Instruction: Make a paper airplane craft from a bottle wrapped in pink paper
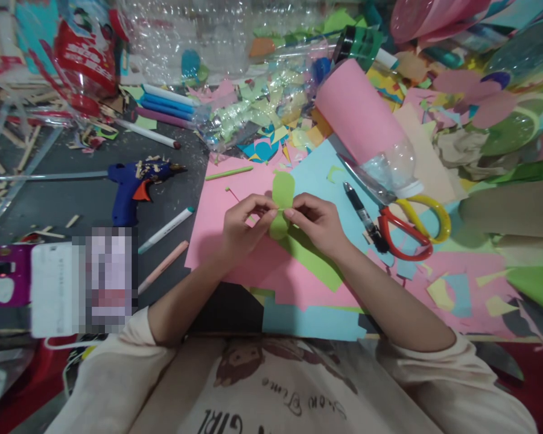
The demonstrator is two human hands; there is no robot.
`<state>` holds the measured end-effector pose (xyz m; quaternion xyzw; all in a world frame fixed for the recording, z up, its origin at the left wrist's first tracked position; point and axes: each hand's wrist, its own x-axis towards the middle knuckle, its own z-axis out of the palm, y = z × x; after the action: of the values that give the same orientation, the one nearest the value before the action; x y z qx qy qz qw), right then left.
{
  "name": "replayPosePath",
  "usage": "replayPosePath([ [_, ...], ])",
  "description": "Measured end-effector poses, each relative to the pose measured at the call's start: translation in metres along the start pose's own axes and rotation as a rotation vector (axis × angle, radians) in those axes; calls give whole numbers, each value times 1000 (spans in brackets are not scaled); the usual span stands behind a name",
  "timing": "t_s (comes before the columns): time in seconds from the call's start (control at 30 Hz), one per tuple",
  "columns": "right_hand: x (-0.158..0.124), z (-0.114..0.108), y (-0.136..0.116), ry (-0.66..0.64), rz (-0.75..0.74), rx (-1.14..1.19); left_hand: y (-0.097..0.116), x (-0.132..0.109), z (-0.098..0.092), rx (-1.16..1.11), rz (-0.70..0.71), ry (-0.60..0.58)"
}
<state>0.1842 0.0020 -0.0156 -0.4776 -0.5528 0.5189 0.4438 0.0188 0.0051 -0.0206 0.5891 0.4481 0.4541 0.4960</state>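
Between my two hands is a green paper cutout with rounded ends, held upright at its narrow middle. My left hand pinches its left side between thumb and forefinger. From the right, my right hand pinches the same cutout, its thumb close to the left one. Beneath them lie a pink paper sheet and a green paper piece. A thin green strip rests on the pink sheet, above my left hand. A light blue sheet lies behind my right hand.
Right of my hands are a black pen and scissors with red and yellow handles. A pink-wrapped bottle lies behind them. At left are a blue glue gun, markers and a power bank. Paper scraps cover the back.
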Motion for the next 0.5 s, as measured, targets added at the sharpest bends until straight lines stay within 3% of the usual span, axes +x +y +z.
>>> replayPosePath([
  [0.17,0,0,0,2,9,3,-3,0,2,-87,-23,26],
  [0.5,0,0,2,-9,14,-1,-3,-1,2,-48,-51,41],
])
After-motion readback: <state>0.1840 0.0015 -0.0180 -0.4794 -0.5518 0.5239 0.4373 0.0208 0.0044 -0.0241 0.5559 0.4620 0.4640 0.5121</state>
